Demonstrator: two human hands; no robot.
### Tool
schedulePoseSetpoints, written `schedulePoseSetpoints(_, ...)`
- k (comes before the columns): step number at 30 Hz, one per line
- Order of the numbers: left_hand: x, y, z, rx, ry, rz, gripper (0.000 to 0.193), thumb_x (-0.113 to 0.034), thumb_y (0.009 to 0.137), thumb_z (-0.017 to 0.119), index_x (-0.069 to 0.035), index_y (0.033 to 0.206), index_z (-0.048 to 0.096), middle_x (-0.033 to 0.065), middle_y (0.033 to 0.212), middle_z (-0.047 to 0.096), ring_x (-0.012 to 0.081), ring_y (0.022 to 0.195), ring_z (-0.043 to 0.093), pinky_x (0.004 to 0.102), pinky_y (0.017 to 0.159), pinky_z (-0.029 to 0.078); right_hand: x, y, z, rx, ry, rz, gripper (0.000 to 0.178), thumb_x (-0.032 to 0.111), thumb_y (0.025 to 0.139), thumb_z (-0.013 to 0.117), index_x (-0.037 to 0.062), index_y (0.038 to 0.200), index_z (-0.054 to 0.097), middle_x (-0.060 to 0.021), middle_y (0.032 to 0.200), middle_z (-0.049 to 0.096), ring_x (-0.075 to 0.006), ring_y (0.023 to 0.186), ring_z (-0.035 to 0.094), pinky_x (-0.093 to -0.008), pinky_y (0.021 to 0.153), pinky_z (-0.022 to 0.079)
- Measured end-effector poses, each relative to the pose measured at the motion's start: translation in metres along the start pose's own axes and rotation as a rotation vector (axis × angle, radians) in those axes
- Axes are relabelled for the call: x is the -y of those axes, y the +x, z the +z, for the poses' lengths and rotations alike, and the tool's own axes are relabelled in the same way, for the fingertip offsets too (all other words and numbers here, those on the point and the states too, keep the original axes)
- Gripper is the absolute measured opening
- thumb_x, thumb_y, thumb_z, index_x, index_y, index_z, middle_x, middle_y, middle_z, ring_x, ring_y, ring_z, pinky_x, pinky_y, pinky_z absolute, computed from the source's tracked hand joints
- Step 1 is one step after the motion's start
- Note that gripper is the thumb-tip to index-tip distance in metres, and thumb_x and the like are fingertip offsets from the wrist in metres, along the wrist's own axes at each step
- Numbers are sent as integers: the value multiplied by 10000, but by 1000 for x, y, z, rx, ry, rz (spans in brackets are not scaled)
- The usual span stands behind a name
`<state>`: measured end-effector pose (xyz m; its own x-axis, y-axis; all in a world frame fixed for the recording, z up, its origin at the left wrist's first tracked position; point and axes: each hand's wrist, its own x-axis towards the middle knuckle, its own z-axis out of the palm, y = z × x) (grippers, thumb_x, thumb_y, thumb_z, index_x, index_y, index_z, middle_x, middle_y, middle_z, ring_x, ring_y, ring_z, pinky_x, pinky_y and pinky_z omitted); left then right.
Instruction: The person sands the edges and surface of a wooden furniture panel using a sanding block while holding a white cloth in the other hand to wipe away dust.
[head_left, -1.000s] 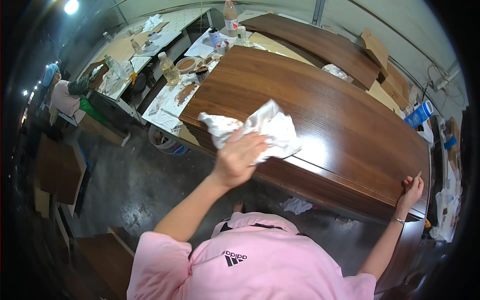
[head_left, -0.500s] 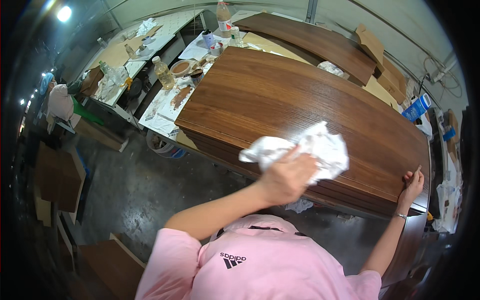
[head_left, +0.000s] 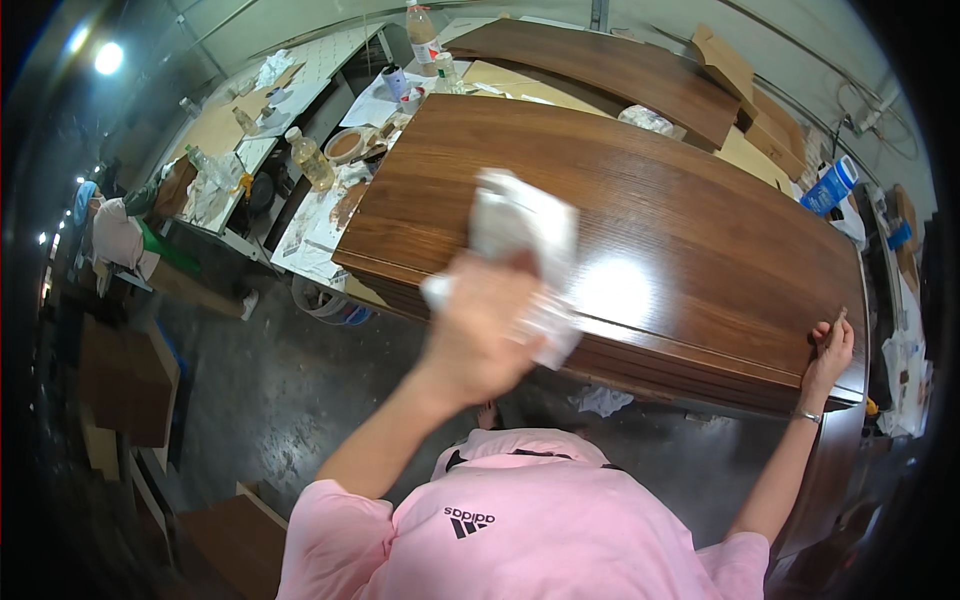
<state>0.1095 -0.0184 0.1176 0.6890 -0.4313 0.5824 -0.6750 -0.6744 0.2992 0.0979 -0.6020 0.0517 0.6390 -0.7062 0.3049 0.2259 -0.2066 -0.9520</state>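
My left hand [head_left: 485, 325] is closed around a crumpled white cloth [head_left: 525, 222], blurred by motion, above the near edge of a glossy brown wooden panel [head_left: 480, 150]. Several similar panels seem stacked beneath it. At the panel's right end, my right hand [head_left: 832, 350] rests near the corner with its fingers curled together. A small pale tip shows at those fingers; whether it is a held object or a fingertip is unclear.
Behind lies another brown panel [head_left: 600, 70] beside an open cardboard box [head_left: 722, 70]. Bottles, including a clear one [head_left: 310, 160], and a round tub [head_left: 346, 146] stand on the left. A blue-and-white container [head_left: 830, 187] is at right. A co-worker [head_left: 115, 230] is far left.
My left hand has swept the white cloth leftward across the near part of the panel, and the cloth has bunched differently. My right hand stays at the right end.
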Motion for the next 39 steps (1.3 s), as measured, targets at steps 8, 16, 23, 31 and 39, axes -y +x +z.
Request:
schedulePoseSetpoints(8,93,-79,-31,-113,362,-204,382,-62,841,621,-39,1217,682,142,1252,676,302,1216,615,515,1149,279,1,-1,-3,11,28,10,180,194,1029,560,42,1123,570,-35,847,647,-97,749,613,-236,717,508)
schedulePoseSetpoints(16,-36,8,73,-41,-21,131,319,-105,818,701,32,1106,683,195,1151,688,365,1079,663,473,1008,490,9,-1,8,-53,-24,35,212,194,1010,583,31,1146,575,-47,888,672,-103,775,624,-241,725,511)
schedulePoseSetpoints(23,-71,116,100,-121,-443,216,497,-188,804,774,21,1233,634,218,1248,645,362,1190,593,453,1045,444,99,-90,119,212,350,-124,347,58,945,598,33,1291,593,-48,1169,641,-114,1035,597,-298,915,512)
schedulePoseSetpoints(31,-67,110,94,56,-979,-80,415,-1,853,718,25,1260,640,90,1144,713,146,1062,648,294,940,507,139,-165,199,657,586,121,320,45,879,686,18,1197,667,-11,1053,597,-84,953,565,-248,829,488)
schedulePoseSetpoints(39,28,104,69,-20,-881,-526,272,-122,905,726,39,1121,692,44,994,705,87,880,617,253,800,493,106,-231,216,701,-846,-703,780,410,768,783,63,1411,509,-300,1452,443,-507,1329,420,-556,1087,357)
